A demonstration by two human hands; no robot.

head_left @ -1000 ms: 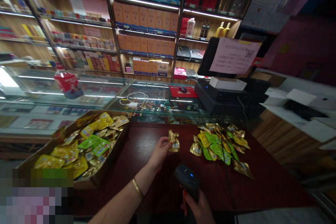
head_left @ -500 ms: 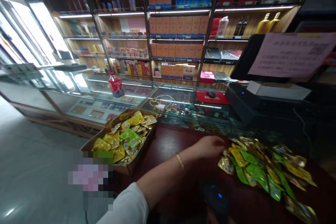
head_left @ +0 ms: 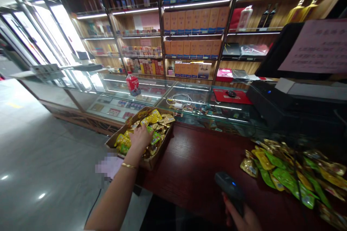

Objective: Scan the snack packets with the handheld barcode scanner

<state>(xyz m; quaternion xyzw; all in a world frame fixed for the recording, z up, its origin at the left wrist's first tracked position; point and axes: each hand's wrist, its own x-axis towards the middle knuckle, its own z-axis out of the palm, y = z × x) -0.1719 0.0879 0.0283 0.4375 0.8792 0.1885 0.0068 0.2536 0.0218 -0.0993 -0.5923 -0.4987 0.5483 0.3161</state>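
My left hand (head_left: 141, 138), with a gold bangle on the wrist, reaches into a cardboard box (head_left: 151, 164) of small foil snack packets. Its fingers are apart over the packets, touching or just above a green packet (head_left: 155, 138); the fingertips are partly hidden. Yellow packets (head_left: 153, 116) and gold ones lie around it. At the bottom right, my right hand (head_left: 241, 217) is wrapped round the handle of a black barcode scanner (head_left: 230, 187) with a blue light. The scanner is held over the dark red table.
A pile of green, yellow and gold packets (head_left: 282, 173) lies on the table (head_left: 195, 151) at the right, with a dark cable across it. Behind stand a glass counter (head_left: 159, 94), a red bottle (head_left: 132, 83), a mouse (head_left: 231, 94) and a monitor (head_left: 279, 50).
My left hand has moved left from beside the packet pile to the box. The scanner in my right hand shows more fully, and the view has shifted left and slightly down.
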